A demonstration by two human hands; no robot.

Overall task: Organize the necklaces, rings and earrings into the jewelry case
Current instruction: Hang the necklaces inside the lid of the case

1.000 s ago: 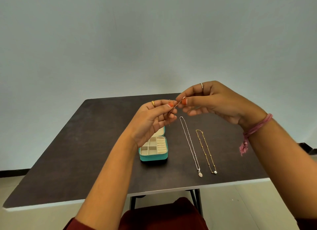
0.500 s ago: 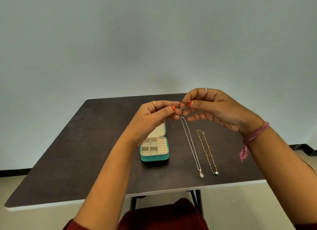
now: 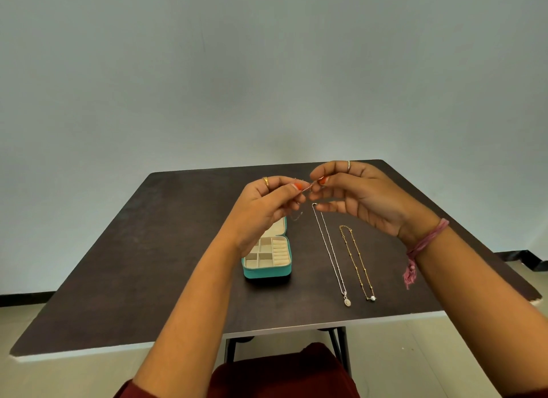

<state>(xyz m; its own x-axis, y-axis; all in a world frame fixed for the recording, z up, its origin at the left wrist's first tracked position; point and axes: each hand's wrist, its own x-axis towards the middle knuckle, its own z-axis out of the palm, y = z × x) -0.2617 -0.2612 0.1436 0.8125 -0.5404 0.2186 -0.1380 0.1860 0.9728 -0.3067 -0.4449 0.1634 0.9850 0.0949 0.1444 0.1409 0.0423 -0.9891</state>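
1. The left hand (image 3: 267,210) and the right hand (image 3: 358,196) are raised above the table (image 3: 148,264); the curled fingertips of both pinch a thin chain (image 3: 307,188) between them.
2. The open teal jewelry case (image 3: 267,259) stands on the table under the left hand.
3. A silver necklace (image 3: 329,249) and a gold necklace (image 3: 357,261) lie straight, side by side, right of the case.

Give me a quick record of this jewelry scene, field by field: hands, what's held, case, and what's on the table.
left hand: pinches one end of a thin chain
right hand: pinches the other end
jewelry case: teal, open, compartments look empty
silver necklace: lying straight on the table, right of the case
gold necklace: beside the silver one, apart from it
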